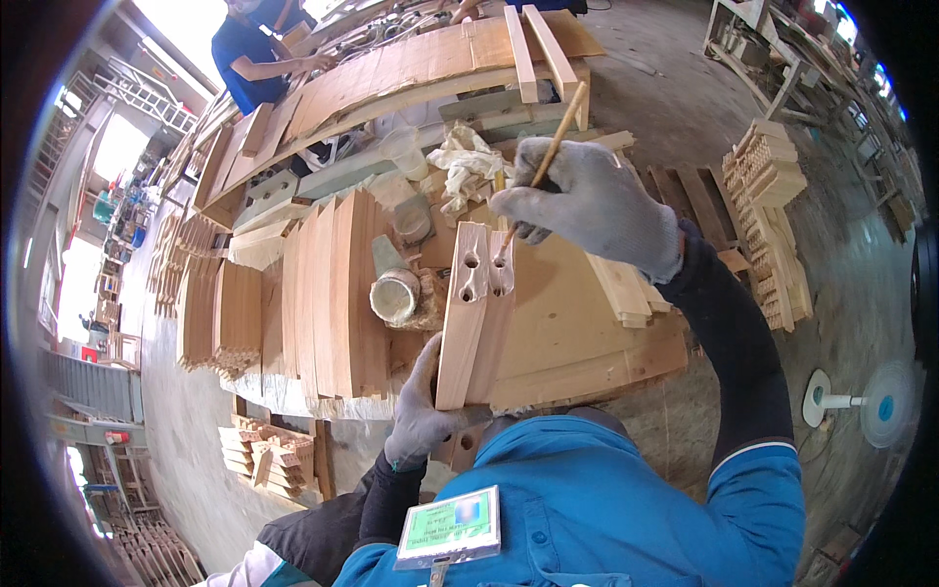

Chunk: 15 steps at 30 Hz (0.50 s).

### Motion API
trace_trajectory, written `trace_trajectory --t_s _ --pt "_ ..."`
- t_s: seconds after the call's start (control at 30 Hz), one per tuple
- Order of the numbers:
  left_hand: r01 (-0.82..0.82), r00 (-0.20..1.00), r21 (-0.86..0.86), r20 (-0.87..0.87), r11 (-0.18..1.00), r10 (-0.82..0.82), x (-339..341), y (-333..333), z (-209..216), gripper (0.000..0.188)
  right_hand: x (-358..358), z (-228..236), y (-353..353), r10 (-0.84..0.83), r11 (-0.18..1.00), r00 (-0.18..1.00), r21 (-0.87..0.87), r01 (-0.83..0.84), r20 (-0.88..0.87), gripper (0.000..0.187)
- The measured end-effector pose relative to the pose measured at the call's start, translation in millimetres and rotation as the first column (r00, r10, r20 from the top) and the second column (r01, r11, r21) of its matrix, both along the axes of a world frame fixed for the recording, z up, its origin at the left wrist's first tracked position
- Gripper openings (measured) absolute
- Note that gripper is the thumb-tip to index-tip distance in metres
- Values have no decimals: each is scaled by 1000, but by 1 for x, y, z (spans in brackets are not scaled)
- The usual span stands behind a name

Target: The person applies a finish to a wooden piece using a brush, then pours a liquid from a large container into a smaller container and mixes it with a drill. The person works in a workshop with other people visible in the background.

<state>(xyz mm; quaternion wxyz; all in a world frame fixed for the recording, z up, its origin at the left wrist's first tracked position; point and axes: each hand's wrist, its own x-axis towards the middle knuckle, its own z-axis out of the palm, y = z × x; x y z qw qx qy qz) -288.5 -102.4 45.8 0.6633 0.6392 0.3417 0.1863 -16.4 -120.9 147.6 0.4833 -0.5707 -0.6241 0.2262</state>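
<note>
My right hand (592, 201), in a grey knit glove, grips a thin wooden stick (566, 119). The stick slants down to the drilled end of a pair of wooden pieces (477, 333), its lower tip at a hole in the right one. Both pieces lie side by side, several round holes showing at their far ends. My left hand (423, 416), gloved too, holds the near end of the left piece, thumb along its side. Left of the pieces rests a round pot (395, 296) with whitish stuff on its rim and inside; its contents are unclear.
Left of the pot stands a row of wooden boards (333, 293). Behind are a crumpled white cloth (468, 164) and a plastic cup (404, 152). A long workbench (391, 73) crosses the back, with a person (249, 59) at its left. A fan (885, 406) is at right.
</note>
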Motion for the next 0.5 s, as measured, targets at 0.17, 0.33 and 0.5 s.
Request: trace_trajectory --t_s 0.17,0.33,0.5 --pt "9 1000 -40 2 999 -9 2 -1 3 98 4 7 -4 -2 998 998 -58 6 66 20" --pt "22 995 30 -97 999 -19 7 -2 5 101 3 14 -13 49 997 990 -72 -40 132 11" --pt "0 997 48 -74 999 4 5 -1 9 100 10 -12 -31 162 982 958 136 -133 -235 6"
